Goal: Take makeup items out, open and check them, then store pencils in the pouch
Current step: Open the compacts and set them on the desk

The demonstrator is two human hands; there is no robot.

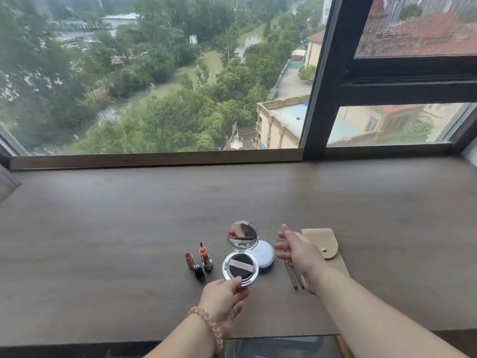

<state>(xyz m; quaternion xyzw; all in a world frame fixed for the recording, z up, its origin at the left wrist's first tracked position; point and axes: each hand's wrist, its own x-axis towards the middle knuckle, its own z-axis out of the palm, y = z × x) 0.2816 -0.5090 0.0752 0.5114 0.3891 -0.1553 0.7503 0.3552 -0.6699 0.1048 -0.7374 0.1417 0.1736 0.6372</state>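
A brown wooden bench (103, 241) runs beneath a wide window (154, 73) with a dark frame (322, 86). Outside, far below, stand green trees (167, 120) and pale buildings (281, 125), one with a red-tiled roof (426, 34).

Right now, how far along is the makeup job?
Done: lipsticks stand uncapped on the table. In hand: left hand holds the open compact; right hand hovers open over pencils. Left: blue compact looks closed, pencils outside the pouch.
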